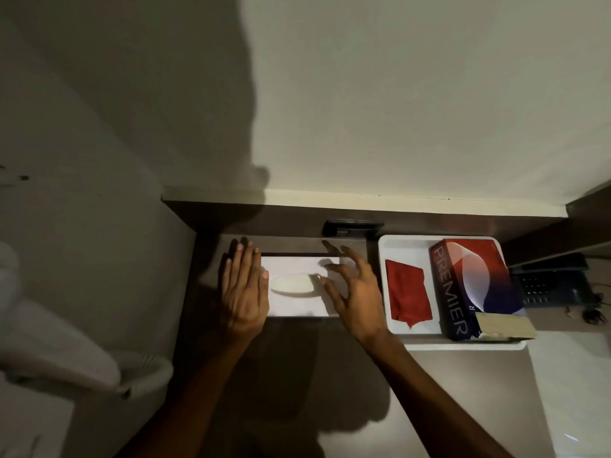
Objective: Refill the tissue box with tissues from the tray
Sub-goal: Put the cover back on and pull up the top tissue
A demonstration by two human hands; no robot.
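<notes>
Reaching forward from the bottom of the view, two bare forearms cross a dim counter (446,375) whose near stretch lies under their shadow. To the left, below the counter's edge, white folded cloth (59,342) lies in the dark. The left hand (243,292) rests flat, fingers straight and close together, along the left end of the white tissue box (297,302). The right hand (355,292) is over the box's right end with fingers spread and curled, gripping nothing that can be seen. Between the two hands the box's oval opening (292,285) faces up. The box sits left of centre on the counter, its far side close to a dark raised ledge (297,219).

Just right of the right hand lies a white tray (386,292), holding a red cloth (408,292) and a red-and-blue tissue pack (472,285) printed PREMIER, its near end torn open. Beyond the tray's right rim stands a dark telephone (552,282). A small black fitting (352,227) sits on the ledge behind the box. Farther back a plain pale wall (413,94) rises, half shadowed on the left.
</notes>
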